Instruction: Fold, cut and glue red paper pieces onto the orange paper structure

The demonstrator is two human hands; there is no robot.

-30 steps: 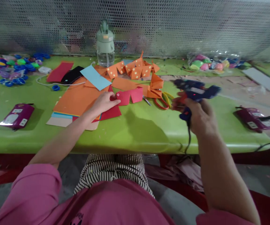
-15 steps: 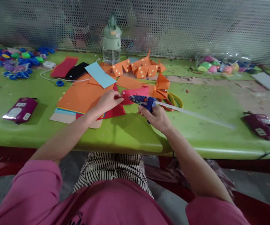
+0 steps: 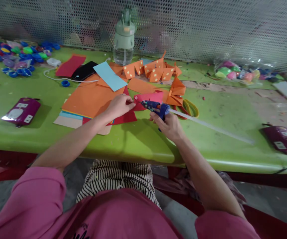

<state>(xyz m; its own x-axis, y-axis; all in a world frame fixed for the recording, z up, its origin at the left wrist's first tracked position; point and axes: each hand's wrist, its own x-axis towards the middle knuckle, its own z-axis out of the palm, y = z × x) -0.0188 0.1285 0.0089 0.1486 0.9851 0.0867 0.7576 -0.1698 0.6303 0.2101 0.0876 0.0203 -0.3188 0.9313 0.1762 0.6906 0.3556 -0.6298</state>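
Observation:
My right hand (image 3: 171, 126) is wrapped round the grip of a blue glue gun (image 3: 155, 108). A long clear glue stick (image 3: 205, 122) juts out of its back end to the right. The gun's nozzle points left, close over a folded pinkish-red paper piece (image 3: 149, 97) that bears a small pale square. At this piece's left end, the thumb and fingers of my left hand (image 3: 120, 105) are pinched together, seemingly on its edge. Beneath my left hand lies a stack of coloured paper, with an orange sheet (image 3: 86, 98) on top and a darker red sheet (image 3: 127, 117) beside it.
Folded orange paper shapes with pale squares (image 3: 155, 71) stand behind, near a water bottle (image 3: 124, 43). A light-blue sheet (image 3: 110, 76) and a black phone (image 3: 85, 70) lie left. Purple devices (image 3: 21, 111) sit at both sides. Yellow-and-red rings (image 3: 191, 109) lie right of the gun.
The view has shifted slightly, so most things appear a little farther right. Both hands keep nearly the same pose, with the glue gun's nozzle still at the red paper piece.

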